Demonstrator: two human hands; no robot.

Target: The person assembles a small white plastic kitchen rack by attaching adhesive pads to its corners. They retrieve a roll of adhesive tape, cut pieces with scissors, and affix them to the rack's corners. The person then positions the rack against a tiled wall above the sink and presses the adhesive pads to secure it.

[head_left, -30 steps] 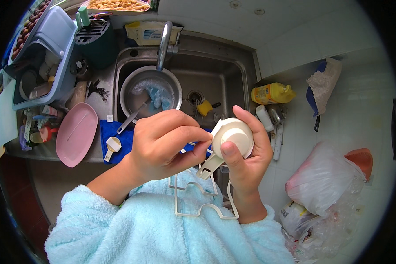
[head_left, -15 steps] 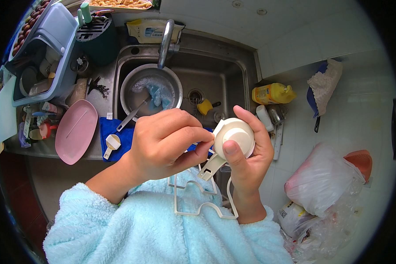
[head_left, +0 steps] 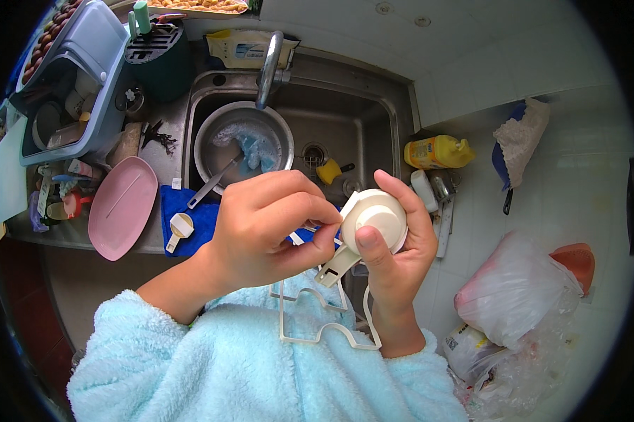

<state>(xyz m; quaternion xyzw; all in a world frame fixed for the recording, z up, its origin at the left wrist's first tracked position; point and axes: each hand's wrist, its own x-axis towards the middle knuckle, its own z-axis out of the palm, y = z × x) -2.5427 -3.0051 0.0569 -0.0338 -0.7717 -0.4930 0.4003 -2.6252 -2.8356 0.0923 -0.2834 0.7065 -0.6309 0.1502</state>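
Observation:
My right hand (head_left: 401, 253) holds up a cream plastic piece (head_left: 380, 212) with a round, domed body and a short slotted handle. The thumb presses on its face and the fingers curl behind its far rim. My left hand (head_left: 268, 228) is closed in a pinch against the piece's left edge; anything between those fingertips is too small to make out. Below both hands, a cream wire-like frame (head_left: 296, 339) with curved bends lies in front of my light blue fleece (head_left: 261, 387). A smaller cream piece with a handle (head_left: 181, 226) rests on a blue cloth (head_left: 173, 200) at the counter's front edge.
A metal pot (head_left: 287, 137) of sudsy water with a blue cloth and a handled utensil stands in the sink (head_left: 394, 116) under the faucet (head_left: 268, 70). Left are a pink tray (head_left: 130, 190) and a blue dish bin (head_left: 109, 116). Right are a yellow bottle (head_left: 440, 151) and plastic bags (head_left: 521, 295).
The left hand's fingers have shifted very slightly at the piece's edge. The right hand keeps the same grip, and the whole view has moved a little.

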